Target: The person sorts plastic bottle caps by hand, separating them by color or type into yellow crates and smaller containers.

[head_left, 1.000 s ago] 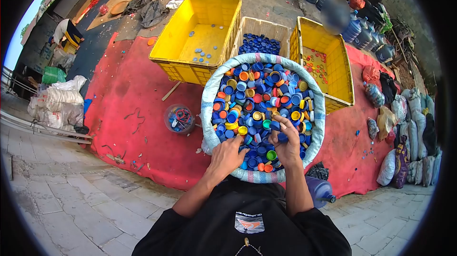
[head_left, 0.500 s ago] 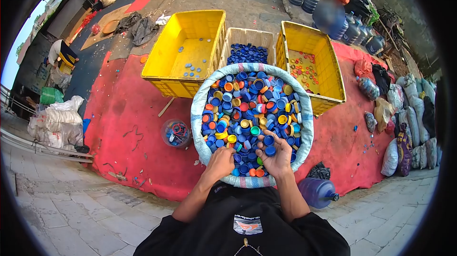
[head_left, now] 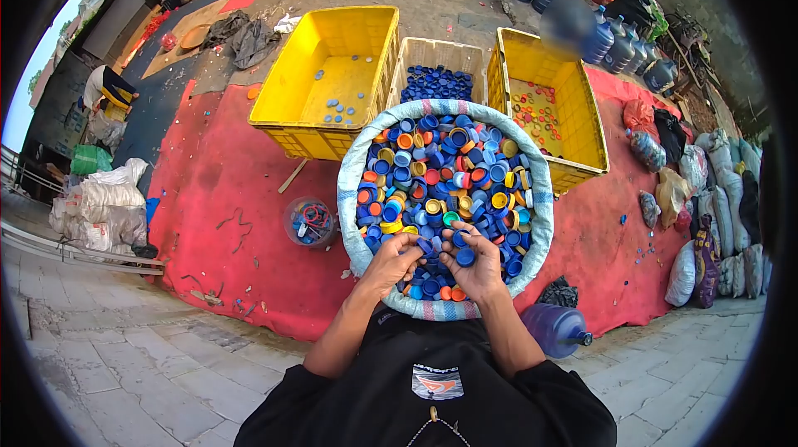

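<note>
Since a moment ago both my hands have drawn in toward the near rim of the sack [head_left: 352, 197], and they now sit side by side over the caps instead of spread apart.

On the far left, on the red mat [head_left: 216, 189], a small clear tub [head_left: 309, 221] of odds and ends stands just beside the sack's left wall.

My left hand [head_left: 391, 260] comes in over the near rim with the forearm angled up and to the right, knuckles up, fingers curled down into the bottle caps [head_left: 440, 172]. The fingers are bent together on the pile; whether they pinch a cap I cannot tell.

My right hand [head_left: 475, 268] lies just beside it, palm turned up and cupped, fingers loosely spread. A blue cap [head_left: 465, 256] rests in the palm, with others against the fingertips.

The caps fill the open sack, mostly blue with orange, yellow and green among them.

Beyond the sack's far rim stand three crates: a yellow crate [head_left: 287, 106] at the left with a few caps on its floor, a pale middle crate [head_left: 436, 52] holding blue caps, and another yellow crate [head_left: 586, 127] at the right with mixed caps. By the near right edge of the mat lies a blue water jug [head_left: 553, 326].
</note>
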The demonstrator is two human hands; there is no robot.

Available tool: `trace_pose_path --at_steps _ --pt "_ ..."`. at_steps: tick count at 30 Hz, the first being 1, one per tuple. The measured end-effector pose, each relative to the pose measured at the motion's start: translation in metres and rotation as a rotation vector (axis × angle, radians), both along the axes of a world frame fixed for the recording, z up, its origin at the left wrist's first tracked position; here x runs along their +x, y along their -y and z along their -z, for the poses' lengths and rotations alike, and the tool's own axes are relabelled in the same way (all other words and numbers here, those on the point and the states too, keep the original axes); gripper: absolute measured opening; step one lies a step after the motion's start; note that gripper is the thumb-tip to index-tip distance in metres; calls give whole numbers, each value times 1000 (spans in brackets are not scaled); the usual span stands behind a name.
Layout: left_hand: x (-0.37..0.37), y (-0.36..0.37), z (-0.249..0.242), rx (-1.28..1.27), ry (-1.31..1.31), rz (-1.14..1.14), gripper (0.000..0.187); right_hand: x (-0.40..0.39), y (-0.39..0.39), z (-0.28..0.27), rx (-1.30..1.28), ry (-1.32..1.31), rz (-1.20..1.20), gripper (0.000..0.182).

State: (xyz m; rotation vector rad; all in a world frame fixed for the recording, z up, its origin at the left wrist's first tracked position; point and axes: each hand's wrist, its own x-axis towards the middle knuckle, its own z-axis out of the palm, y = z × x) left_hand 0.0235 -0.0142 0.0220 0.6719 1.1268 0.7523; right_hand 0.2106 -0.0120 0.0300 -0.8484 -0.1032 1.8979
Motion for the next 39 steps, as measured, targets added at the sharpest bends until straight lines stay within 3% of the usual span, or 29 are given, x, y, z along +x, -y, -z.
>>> trace_pose_path --at_steps 4,10,14,18,21,23,25,27,28,32,33,34,35,39 --pt "-1 -5 -14 -34 -161 79 27 -5 -3 -3 -68 16 47 36" --pt "-8 -17 -14 -169 217 11 20 -11 -7 -2 -106 -70 165 41" --pt "-8 -34 -15 -157 501 -209 13 -13 -13 -6 -99 -203 240 45" --pt "-4 -79 -13 -105 646 -243 24 -17 -44 -31 -71 -253 315 43" --pt "10 -139 -41 -139 743 -350 26 -19 -93 -40 -18 -237 410 46" --pt "20 -204 -44 -76 737 -388 35 -15 -150 -53 108 -275 365 46" --pt "27 -267 -57 -75 821 -389 70 -16 -212 -65 219 -213 405 48" --pt "30 -298 -70 -131 776 -524 104 -17 -251 -79 49 -160 484 93" --pt "26 -304 -60 -72 775 -470 116 -13 -251 -76 56 -145 481 97" --pt "-7 -262 -40 183 638 -404 101 17 -204 -51 213 -106 487 93" --pt "-13 -241 -50 170 619 -519 74 31 -189 -31 254 -170 471 90" --pt "-26 -226 -42 200 660 -494 56 34 -165 -38 276 -135 502 86" --pt "-40 -210 -33 224 701 -468 44 35 -144 -43 276 27 515 78" --pt "-64 -140 -15 305 500 -583 46 38 -74 -38 330 425 484 51"
